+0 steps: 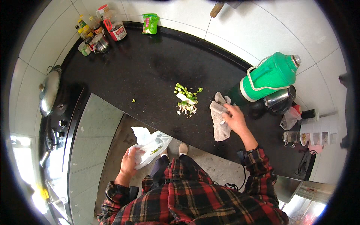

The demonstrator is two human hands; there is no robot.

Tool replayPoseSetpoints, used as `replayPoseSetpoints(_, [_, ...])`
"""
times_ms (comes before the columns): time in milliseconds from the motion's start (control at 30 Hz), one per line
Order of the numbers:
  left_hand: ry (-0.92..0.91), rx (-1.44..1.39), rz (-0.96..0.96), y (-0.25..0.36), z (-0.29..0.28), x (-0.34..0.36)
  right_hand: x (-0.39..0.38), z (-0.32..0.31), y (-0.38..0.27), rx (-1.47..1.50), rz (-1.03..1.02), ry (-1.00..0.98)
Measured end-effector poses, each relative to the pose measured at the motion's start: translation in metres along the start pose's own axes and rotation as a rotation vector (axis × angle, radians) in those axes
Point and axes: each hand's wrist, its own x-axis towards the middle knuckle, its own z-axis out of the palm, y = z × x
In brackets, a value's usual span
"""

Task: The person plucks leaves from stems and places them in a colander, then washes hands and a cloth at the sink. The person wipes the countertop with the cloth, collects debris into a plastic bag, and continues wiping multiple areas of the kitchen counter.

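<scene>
My left hand (128,162) is closed around a white, half-see-through plastic bag (155,141), held just off the counter's front edge. Some green scraps show inside it. At the right, my right hand (236,119) has its fingers bent onto a grey-beige cloth (221,131) that lies crumpled on the counter; the fingertips are slightly blurred. Left of the cloth sits a small heap of chopped spring onion (185,98), green and white pieces mixed. One loose green bit (134,100) lies apart, farther left.
On the black counter (131,71), a green thermos flask (268,77) stands right of the cloth, beside a metal kettle (279,100). Bottles (114,28) and a green packet (150,24) line the back wall. A lidded wok (50,92) is at far left.
</scene>
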Motion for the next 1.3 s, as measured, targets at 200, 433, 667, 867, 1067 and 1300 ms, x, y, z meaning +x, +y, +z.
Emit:
replayPoseSetpoints(200, [0.08,0.056,0.056,0.001,0.009,-0.013,-0.009,-0.001,-0.01,-0.36,-0.405,-0.149])
replayPoseSetpoints(433, [0.09,-0.001,0.138,0.001,0.013,-0.016,0.004,-0.02,0.01,-0.301,-0.387,-0.337])
replayPoseSetpoints(667, [-0.008,-0.043,0.167,0.008,0.016,-0.024,0.033,-0.025,-0.028,-0.178,-0.327,-0.165])
replayPoseSetpoints(867, [-0.089,0.016,0.15,0.021,0.012,-0.029,0.1,0.067,-0.037,0.0,-0.293,-0.082])
replayPoseSetpoints(1067, [-0.103,-0.034,0.099,0.033,0.004,-0.03,0.085,0.149,-0.064,-0.275,-0.398,0.054])
replayPoseSetpoints(1300, [-0.082,-0.064,0.052,0.044,0.006,-0.018,0.07,0.164,-0.067,-0.346,-0.554,0.151])
